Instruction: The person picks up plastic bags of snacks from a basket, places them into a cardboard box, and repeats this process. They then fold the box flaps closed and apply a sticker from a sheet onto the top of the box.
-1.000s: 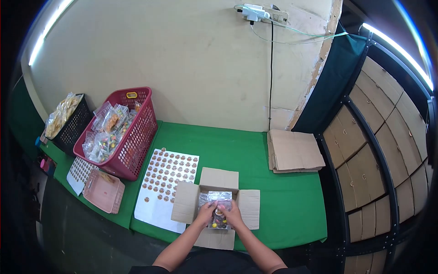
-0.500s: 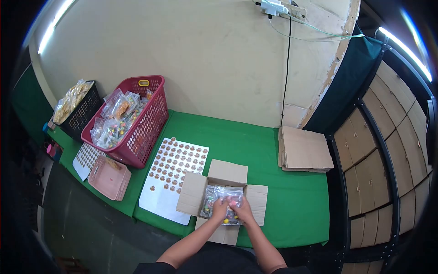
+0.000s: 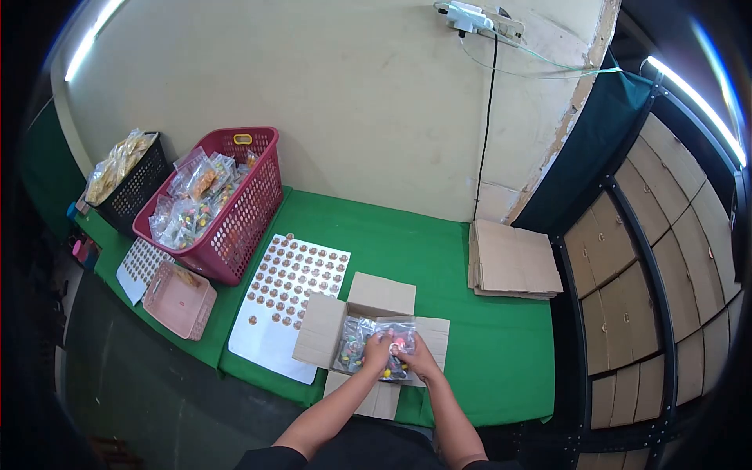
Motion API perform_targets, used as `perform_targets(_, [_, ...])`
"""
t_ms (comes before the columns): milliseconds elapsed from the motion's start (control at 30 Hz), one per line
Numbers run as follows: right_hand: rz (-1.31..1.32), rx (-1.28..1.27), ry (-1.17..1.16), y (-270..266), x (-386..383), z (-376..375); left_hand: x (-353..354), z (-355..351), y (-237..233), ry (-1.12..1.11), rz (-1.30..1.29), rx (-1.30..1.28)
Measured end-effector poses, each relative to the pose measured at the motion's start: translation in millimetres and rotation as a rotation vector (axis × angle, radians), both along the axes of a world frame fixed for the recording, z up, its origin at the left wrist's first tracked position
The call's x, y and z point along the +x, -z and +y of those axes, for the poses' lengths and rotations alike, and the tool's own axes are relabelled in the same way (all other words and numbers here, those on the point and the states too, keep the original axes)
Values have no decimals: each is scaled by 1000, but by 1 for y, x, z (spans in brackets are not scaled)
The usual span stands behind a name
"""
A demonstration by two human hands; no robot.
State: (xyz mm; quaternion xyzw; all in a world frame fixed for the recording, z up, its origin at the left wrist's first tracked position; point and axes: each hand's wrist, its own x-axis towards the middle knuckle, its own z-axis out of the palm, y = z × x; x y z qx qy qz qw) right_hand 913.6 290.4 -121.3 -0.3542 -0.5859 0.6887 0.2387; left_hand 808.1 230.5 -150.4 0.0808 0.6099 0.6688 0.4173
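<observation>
An open cardboard box point(image 3: 319, 329) with its flaps folded out stands at the front of the green-covered table. Inside its left part lies a clear bag of colourful pieces point(image 3: 351, 341). Over the box I hold another clear plastic bag point(image 3: 398, 326) with pink and yellow pieces in it. The fingers of my left hand point(image 3: 378, 352) close on this bag from the left. My right hand point(image 3: 421, 361) grips its right side. The kind of small pieces inside cannot be made out.
Left of the box lies a white sheet of round brown stickers point(image 3: 274, 345). A maroon basket point(image 3: 254, 211) full of filled bags, a black basket point(image 3: 129, 207) and a pink tray point(image 3: 188, 321) stand further left. Flat cardboard point(image 3: 513, 254) is stacked at right, near shelved boxes point(image 3: 627, 313).
The view has shifted slightly, so everything sits a little further left. Both hands stay on the bag over the box, with the fingers slightly rearranged.
</observation>
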Motion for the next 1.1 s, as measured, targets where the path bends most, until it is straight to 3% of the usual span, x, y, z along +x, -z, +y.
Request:
perform_targets(67, [47,-18,-209,18,-4,10,-7,-6,-6,-8,-5,-28])
perform_targets(133, [53,-103,-208,5,-16,8,-11,-9,-7,-135,-89,56])
perform_targets(200, [-138,28,-197,17,-29,14,-20,-12,0,-144,-145,84])
perform_targets(367, [29,-1,-343,33,-50,19,-33,-14,7,-222,-51,10])
perform_targets(533, [-25,-44,-474,18,-49,28,-39,-21,7,-231,-121,43])
perform_targets(633, [-403,297,-441,21,-52,31,-34,-23,15,-294,-147,-30])
perform_targets(667, [-403,298,-437,24,-53,29,-37,-24,19,-291,-146,-29])
perform_targets(733, [-563,746,-205,12,-56,16,-46,-25,23,-293,-502,-71])
perform_targets(767, [-616,873,-166,5,-56,11,-45,-17,25,-407,-522,-105])
perform_targets(800, [-616,874,-168,4,-58,8,-47,-16,33,-408,-524,-104])
perform_targets(867, [-542,1197,-127,8,-58,1,-52,-21,62,-278,-515,-64])
perform_targets(1033, [-711,1018,-333,26,-54,-11,-60,-24,115,-318,-732,17])
perform_targets(1100, [-681,1173,-310,41,-57,-1,-59,-19,117,-313,-741,64])
